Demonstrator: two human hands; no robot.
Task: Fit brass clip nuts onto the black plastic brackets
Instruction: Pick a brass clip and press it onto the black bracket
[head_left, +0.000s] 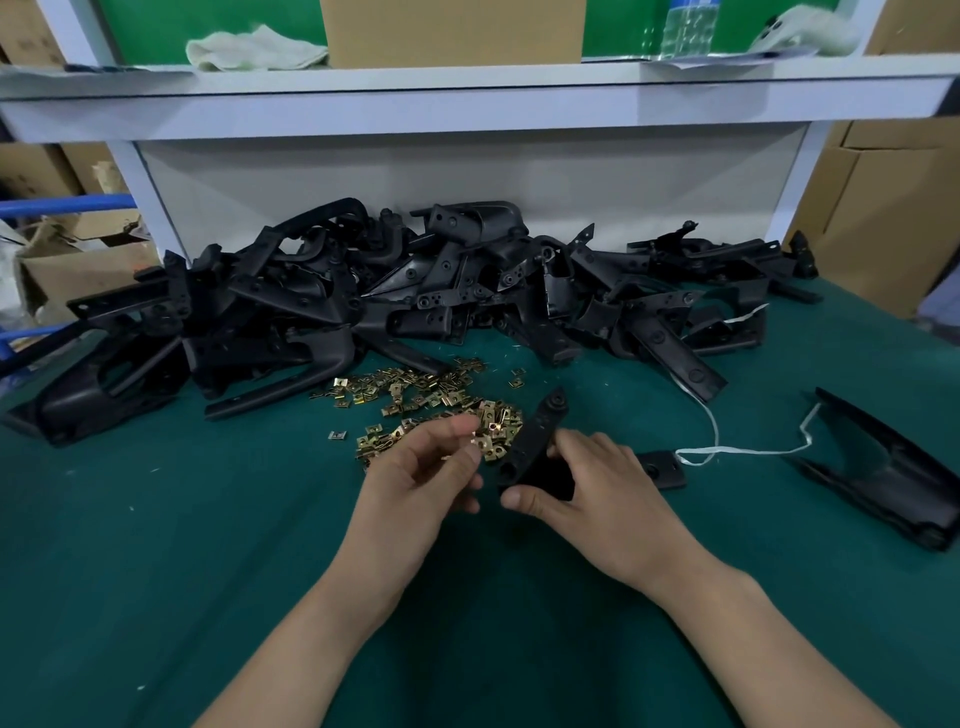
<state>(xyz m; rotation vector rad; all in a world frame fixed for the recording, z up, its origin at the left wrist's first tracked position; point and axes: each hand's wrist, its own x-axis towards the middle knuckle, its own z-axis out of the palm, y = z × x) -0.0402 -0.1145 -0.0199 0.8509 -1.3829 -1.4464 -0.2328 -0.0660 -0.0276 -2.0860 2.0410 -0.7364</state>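
My right hand (587, 488) grips a black plastic bracket (535, 441) by its lower end, and the bracket's long arm points up and away from me. My left hand (426, 467) is just left of the bracket, its thumb and fingers curled over the near edge of a heap of brass clip nuts (431, 400) on the green mat. A brass glint shows at its fingertips, but I cannot tell whether it is pinching a nut. Behind the nuts lies a big pile of black brackets (415, 291).
A single black bracket (883, 467) lies at the right with a white string (727, 451) running to it. A small black piece (662, 467) sits just right of my right hand. A white shelf (467, 104) overhangs the back. Cardboard boxes stand on both sides.
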